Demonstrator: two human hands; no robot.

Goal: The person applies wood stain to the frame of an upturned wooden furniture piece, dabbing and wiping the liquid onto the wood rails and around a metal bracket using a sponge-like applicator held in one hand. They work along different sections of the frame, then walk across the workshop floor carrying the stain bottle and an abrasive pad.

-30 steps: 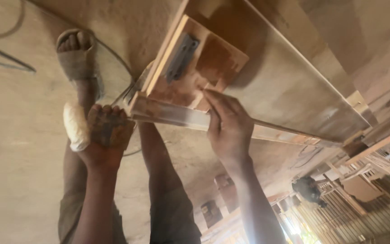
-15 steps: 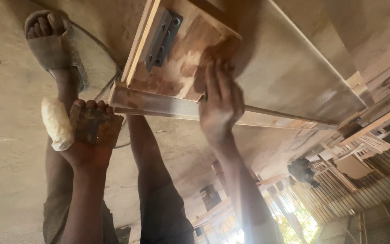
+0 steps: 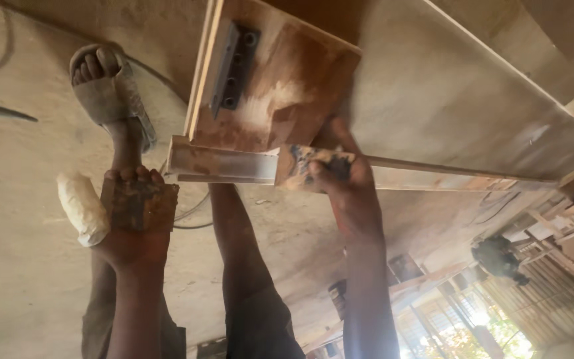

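Note:
My right hand [image 3: 347, 193] is shut on a small flat piece smeared with filler [image 3: 297, 166] and presses it against the pale edge strip [image 3: 220, 163] of a wooden frame. Above the strip is a plywood panel [image 3: 293, 100] with a dark metal plate with holes [image 3: 234, 63] fixed to it. My left hand [image 3: 131, 233] is off to the left, away from the frame. It grips a brown rectangular block [image 3: 137, 203], and a white wrapped lump [image 3: 82, 207] sticks out at its side.
A long pale board [image 3: 460, 100] runs to the right from the panel. My foot in a grey sandal [image 3: 104, 86] and my legs [image 3: 240, 252] stand on the concrete floor [image 3: 21, 266]. A dark cable [image 3: 1, 110] lies at the left. Workshop clutter fills the lower right.
My right hand has left the plywood panel, where its fingers lay flat, and now grips the smeared piece on the edge strip. My left hand has kept hold of the brown block.

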